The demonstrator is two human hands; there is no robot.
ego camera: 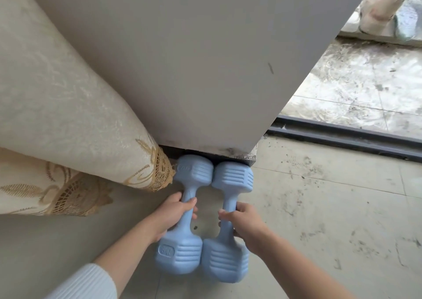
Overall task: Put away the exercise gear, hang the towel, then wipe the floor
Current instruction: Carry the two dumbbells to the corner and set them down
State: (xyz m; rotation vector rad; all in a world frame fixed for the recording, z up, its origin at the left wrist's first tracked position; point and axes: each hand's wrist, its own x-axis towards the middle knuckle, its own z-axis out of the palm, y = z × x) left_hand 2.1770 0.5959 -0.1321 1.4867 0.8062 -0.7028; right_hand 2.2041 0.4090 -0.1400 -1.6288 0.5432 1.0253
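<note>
By the wall (182,70) — left dumbbell (183,226) and right dumbbell (227,198) run parallel, pointing wallward.

Only the left dumbbell (180,258), the one lying just left of the right dumbbell (226,262) in the lower middle of the frame, carries lettering. A raised oval on its far head reads "2KG", small and faint. A like oval on its near head shows the same mark, upside down to the camera.

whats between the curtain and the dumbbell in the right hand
The other blue dumbbell, gripped by the left hand; its heads touch the dumbbell in the right hand, and its far head sits by the curtain hem (head view).
</note>
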